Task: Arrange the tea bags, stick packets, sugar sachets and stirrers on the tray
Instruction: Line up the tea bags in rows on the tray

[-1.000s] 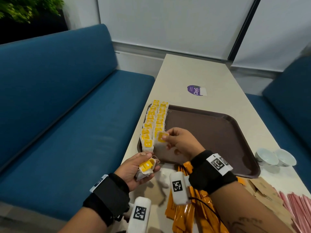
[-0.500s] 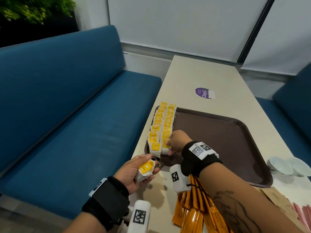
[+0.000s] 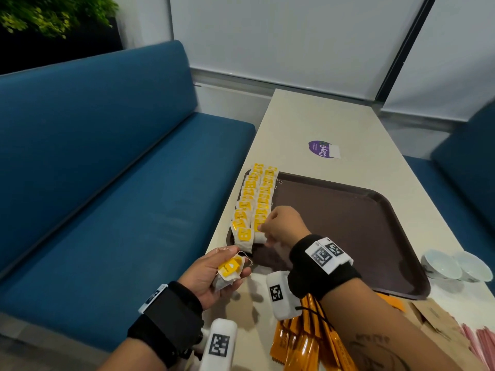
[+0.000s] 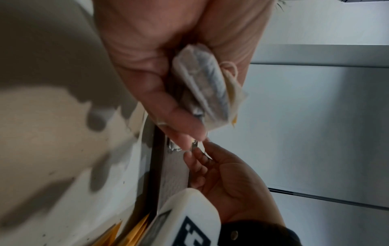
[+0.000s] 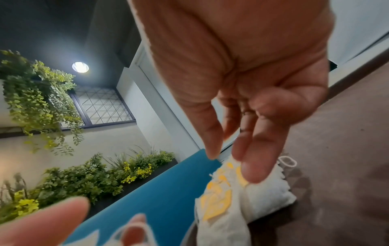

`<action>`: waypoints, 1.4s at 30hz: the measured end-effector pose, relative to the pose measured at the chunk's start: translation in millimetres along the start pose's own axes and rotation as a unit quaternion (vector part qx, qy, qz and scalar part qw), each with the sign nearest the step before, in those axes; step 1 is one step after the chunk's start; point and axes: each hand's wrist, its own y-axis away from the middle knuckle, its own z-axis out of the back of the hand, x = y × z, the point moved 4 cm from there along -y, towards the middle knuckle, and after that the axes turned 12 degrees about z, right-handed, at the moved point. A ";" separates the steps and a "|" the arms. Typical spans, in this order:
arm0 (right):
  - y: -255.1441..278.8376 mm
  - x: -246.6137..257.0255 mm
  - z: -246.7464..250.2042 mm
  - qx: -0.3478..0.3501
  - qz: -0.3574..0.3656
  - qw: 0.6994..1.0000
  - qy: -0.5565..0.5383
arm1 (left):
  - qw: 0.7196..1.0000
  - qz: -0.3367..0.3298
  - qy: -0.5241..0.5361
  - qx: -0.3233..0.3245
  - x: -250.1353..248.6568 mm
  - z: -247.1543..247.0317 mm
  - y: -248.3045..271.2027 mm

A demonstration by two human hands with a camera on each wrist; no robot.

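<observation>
Two rows of yellow-tagged tea bags (image 3: 257, 199) lie along the left edge of the brown tray (image 3: 348, 223). My right hand (image 3: 263, 231) is at the near end of the right row, its straight fingers (image 5: 256, 169) touching the nearest tea bag (image 5: 269, 196), with the thumb apart from it. My left hand (image 3: 233, 259) hovers just off the tray's near left corner and grips a small stack of tea bags (image 3: 229, 273), also seen in the left wrist view (image 4: 206, 93).
Orange stick packets (image 3: 302, 341) lie on the table under my right forearm. Brown sachets (image 3: 436, 325) and pink stirrers (image 3: 479, 341) lie at the near right. Two white bowls (image 3: 442, 265) stand right of the tray. A blue sofa (image 3: 107, 210) runs along the table's left.
My right hand carried one tea bag down to the near end of the right row and loosened its fingers on it. The left hand has stayed put with its stack.
</observation>
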 end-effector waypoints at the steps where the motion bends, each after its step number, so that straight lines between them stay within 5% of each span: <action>1: 4.4 0.4 -5.0 0.023 -0.009 1.000 -0.005 | 1.000 0.000 -0.001 0.000 0.5 -0.7 -0.2; 7: 18.1 12.2 -29.3 0.165 -0.034 0.980 0.104 | 1.000 0.001 0.003 0.014 4.1 -1.9 4.1; 19: 33.3 12.7 -5.4 0.044 0.066 0.996 -0.047 | 1.000 -0.018 0.012 0.020 5.4 -3.0 5.2; 23: 55.4 16.2 0.5 0.121 0.042 0.984 -0.126 | 1.000 -0.023 -0.002 0.003 7.6 -8.0 0.6; 28: 77.0 14.2 -6.0 0.192 0.060 0.979 -0.007 | 0.999 -0.041 -0.027 -0.017 11.3 -17.5 -3.7; 42: 85.0 16.6 -4.0 0.043 0.209 0.973 0.086 | 0.999 -0.023 -0.022 0.014 17.1 -24.9 6.9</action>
